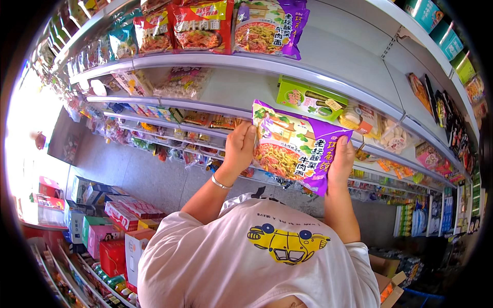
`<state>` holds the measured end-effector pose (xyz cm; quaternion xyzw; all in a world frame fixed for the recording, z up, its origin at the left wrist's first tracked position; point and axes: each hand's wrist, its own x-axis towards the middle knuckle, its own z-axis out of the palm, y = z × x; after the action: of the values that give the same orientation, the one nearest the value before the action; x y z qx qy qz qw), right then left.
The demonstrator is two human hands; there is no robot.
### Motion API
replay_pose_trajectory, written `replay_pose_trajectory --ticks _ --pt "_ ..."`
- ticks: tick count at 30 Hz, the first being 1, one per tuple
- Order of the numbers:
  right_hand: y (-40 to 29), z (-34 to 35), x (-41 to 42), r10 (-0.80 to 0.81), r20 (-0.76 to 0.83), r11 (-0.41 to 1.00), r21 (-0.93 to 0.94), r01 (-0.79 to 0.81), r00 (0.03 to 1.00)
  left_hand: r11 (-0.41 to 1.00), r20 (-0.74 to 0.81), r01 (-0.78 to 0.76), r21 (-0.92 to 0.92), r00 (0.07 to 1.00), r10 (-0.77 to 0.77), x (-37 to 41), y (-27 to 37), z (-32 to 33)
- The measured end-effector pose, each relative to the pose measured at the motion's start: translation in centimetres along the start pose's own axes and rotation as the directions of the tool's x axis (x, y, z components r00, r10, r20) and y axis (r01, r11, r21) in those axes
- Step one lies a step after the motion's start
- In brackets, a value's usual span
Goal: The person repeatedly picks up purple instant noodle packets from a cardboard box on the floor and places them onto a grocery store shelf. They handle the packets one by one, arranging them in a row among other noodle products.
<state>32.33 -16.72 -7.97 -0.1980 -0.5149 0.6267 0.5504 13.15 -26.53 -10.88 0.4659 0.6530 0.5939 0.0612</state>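
Between my two hands is a purple and cream bag of instant noodles, its printed front turned up, with a noodle bowl pictured on it. My left hand grips its left edge, thumb on the front and fingers mostly hidden behind. On the right edge, my right hand holds it the same way. A matching purple noodle bag stands on the upper shelf, beside red noodle bags. Just behind the held bag, a green box lies on the shelf below.
Packaged buns and a clear bag of pale food share that lower shelf. Dark packets fill the right side. Stacked cartons stand at the lower left, and an opened cardboard box is at the lower right.
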Motion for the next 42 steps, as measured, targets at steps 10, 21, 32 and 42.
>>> replay_pose_trajectory --ticks 10,21,32,42 --pt "7.4 -6.1 -1.5 0.158 0.035 0.918 0.362 -0.16 0.987 0.752 0.306 -0.589 0.297 0.805 0.509 -0.1 6.2 -4.5" --pt "4.5 1.8 -2.2 0.447 -0.096 0.863 0.308 -0.401 0.889 0.796 0.065 -0.318 0.515 0.94 0.334 -1.4 4.8 -7.7" --pt "3.9 3.1 -1.9 0.236 -0.148 0.97 0.096 -0.223 0.96 0.906 0.095 -0.341 0.252 0.94 0.328 -1.8 2.6 -9.7" --pt "3.0 1.9 -3.2 0.201 -0.132 0.972 -0.096 -0.214 0.971 0.717 0.422 0.3 -0.629 0.906 -0.009 -1.6 3.9 -6.9"
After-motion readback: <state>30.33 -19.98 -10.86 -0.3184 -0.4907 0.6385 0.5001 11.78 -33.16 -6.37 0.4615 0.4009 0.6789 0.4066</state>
